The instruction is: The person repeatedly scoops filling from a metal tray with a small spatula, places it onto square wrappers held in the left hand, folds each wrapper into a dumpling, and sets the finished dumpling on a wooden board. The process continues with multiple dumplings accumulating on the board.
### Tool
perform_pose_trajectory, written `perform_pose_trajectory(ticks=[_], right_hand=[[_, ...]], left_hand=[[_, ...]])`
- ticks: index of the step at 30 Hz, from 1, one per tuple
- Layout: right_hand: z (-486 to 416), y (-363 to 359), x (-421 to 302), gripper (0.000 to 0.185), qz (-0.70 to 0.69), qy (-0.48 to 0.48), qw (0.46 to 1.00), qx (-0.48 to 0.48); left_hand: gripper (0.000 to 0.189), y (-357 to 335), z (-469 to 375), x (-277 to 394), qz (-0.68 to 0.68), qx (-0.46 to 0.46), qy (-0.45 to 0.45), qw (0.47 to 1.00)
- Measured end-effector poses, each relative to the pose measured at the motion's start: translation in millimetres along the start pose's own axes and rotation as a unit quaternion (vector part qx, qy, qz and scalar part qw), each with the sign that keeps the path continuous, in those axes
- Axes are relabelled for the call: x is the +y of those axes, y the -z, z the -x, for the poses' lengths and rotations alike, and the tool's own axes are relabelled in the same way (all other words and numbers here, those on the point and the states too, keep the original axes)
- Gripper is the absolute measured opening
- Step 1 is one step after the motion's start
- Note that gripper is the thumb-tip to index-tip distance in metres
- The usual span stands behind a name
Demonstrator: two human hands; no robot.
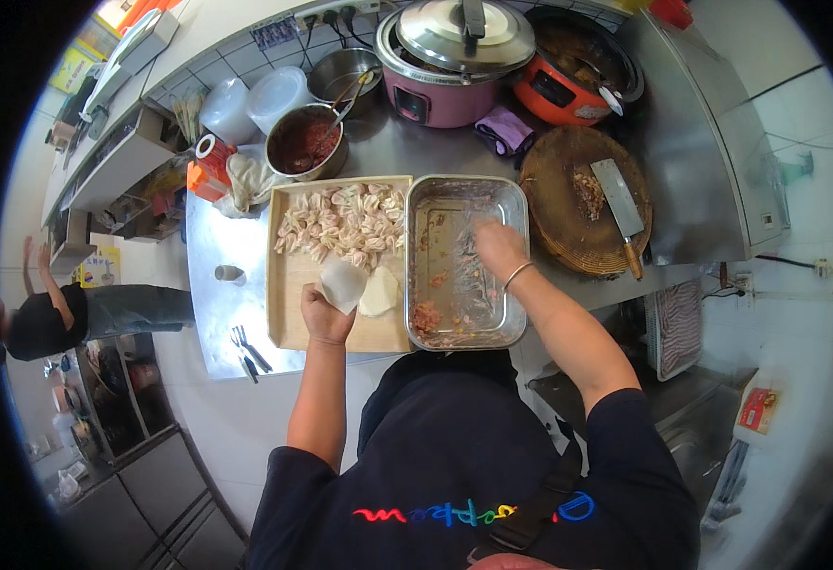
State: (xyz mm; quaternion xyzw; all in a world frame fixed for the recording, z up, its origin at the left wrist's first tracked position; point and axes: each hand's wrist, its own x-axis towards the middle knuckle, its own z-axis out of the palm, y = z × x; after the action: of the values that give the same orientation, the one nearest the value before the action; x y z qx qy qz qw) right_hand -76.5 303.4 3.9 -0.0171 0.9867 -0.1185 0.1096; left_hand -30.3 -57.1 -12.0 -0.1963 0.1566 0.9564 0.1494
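Observation:
My left hand [326,317] holds a thin white dough wrapper [344,285] above a wooden tray [285,313]. Many folded, filled dumplings [345,221] cover the tray's far half, and a stack of wrappers [379,292] lies just right of my left hand. To the right stands a rectangular metal pan [466,343] with smears of meat filling and a small lump of filling [427,318] in its near left corner. My right hand [498,246], with a bracelet at the wrist, reaches into the pan's right side; its fingertips are blurred, and whether they hold anything is unclear.
A cleaver [619,199] lies on a round wooden chopping block [552,214] at the right. Behind are a pink rice cooker [445,100], an orange cooker [559,100] and a metal pot of red sauce [306,146]. A small cup [228,273] stands left; a person [53,320] is farther left.

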Motion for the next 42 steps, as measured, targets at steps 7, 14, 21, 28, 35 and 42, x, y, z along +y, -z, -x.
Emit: perform_pose_trajectory(ticks=[7,14,21,28,35,42], right_hand=[[-29,3,25,0.028,0.001,-0.011,1.0,-0.026],[-12,-3,9,0.033,-0.005,0.144,0.987,-0.077],[62,2,8,0.026,0.021,0.286,0.939,-0.191],[38,34,45,0.021,0.193,0.221,0.939,-0.179],[58,24,43,0.016,0.174,0.238,0.915,-0.276],[80,-31,40,0.027,0.117,0.384,0.856,-0.327]], left_hand=[[0.036,-18,41,-5,0.118,-0.046,-0.013,0.992],[0.046,-5,104,-19,0.154,-0.011,-0.079,0.985],[0.044,-6,146,-34,0.144,0.108,-0.137,0.974],[0.04,-11,165,-61,0.088,0.153,-0.166,0.97],[0.04,-20,175,-83,0.075,0.178,-0.171,0.966],[0.04,-20,190,-92,0.095,0.182,-0.183,0.961]])
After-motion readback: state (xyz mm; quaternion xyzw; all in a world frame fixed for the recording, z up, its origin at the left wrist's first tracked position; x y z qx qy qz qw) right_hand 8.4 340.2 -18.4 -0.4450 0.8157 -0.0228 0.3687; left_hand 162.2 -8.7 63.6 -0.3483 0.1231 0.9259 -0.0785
